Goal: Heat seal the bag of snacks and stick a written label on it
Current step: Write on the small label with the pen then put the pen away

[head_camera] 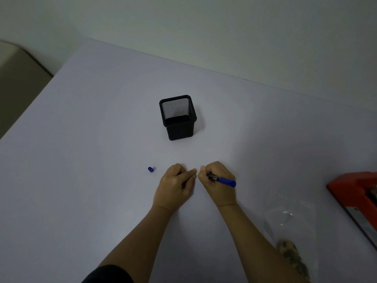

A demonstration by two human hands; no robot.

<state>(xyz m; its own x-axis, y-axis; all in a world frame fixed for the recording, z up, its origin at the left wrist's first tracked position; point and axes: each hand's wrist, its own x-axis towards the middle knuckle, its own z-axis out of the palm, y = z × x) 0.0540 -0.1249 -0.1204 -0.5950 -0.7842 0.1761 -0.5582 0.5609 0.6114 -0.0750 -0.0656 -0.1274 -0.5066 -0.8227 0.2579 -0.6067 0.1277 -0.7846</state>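
A pale tabletop (85,160) carries everything. A red heat sealer (355,193) sits at the right edge, with the clear bag of snacks (289,225) lying flat just left of it, near right. A black mesh pen holder (178,117) stands farther back. At centre, the left hand (175,184) pinches a tiny white label (197,173). The right hand (216,180) grips a blue pen (224,180) and touches the label too. The pen's cap (150,169) lies to the left.
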